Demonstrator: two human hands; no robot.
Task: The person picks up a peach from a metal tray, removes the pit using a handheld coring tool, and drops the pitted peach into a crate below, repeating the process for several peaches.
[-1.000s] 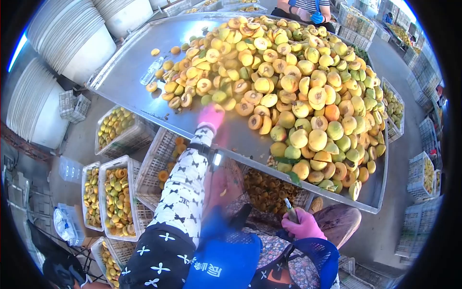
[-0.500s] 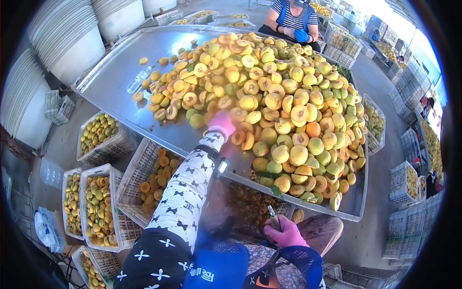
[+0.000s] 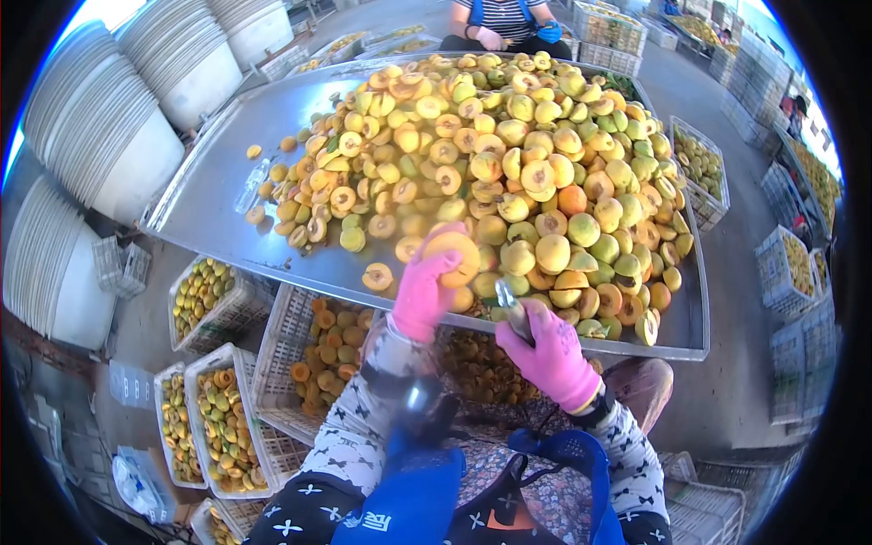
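Observation:
My left hand [image 3: 423, 295], in a pink glove, holds a yellow peach half [image 3: 459, 254] over the near edge of the metal table. My right hand [image 3: 554, 356], also pink-gloved, is closed around a small metal-tipped hand tool [image 3: 510, 307], whose tip points up and away from me. The tool is apart from the held peach half. Just beyond both hands lies a big heap of halved yellow peaches [image 3: 536, 173], some with brown pit cavities showing. One loose peach half [image 3: 377, 277] lies cut side up left of my left hand.
The tilted metal table [image 3: 213, 200] has a raised rim. A plastic bottle [image 3: 252, 186] lies on it. Below, crates of peach halves [image 3: 331, 350] stand to the left, with dark pits [image 3: 481, 368] beneath the near edge. Another person [image 3: 504, 23] sits across the table.
My left hand has drawn back from the heap with a peach half in it. My right hand has risen from my lap towards the table edge with the tool. The view has shifted.

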